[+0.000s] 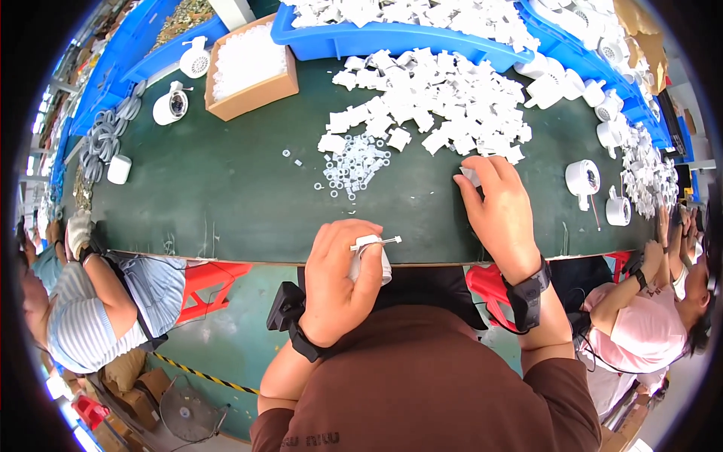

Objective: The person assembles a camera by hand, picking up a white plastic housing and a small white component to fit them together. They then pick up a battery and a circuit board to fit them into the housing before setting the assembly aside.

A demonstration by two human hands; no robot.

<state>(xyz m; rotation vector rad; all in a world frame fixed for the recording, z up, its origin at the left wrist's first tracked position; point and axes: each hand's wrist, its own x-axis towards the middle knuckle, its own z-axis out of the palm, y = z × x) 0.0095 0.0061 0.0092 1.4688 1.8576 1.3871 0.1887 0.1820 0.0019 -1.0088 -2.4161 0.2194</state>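
My left hand (335, 279) is closed around a white plastic part (385, 269) at the table's near edge. From between thumb and forefinger a thin metal pin with a small white end (391, 240) points to the right. Farther right, over the table, my right hand (501, 207) pinches a small white plastic piece (470, 175), mostly hidden by the fingers. Just beyond it spreads a heap of similar white plastic pieces (433, 105). Small translucent rings (354, 164) lie in a loose pile left of that heap.
Blue bins (392, 41) line the far side of the green table (226, 188). A cardboard box (248, 98) of clear parts stands far left, near coiled grey cords (102, 143). White round housings (582, 181) sit on the right. Co-workers sit at both sides.
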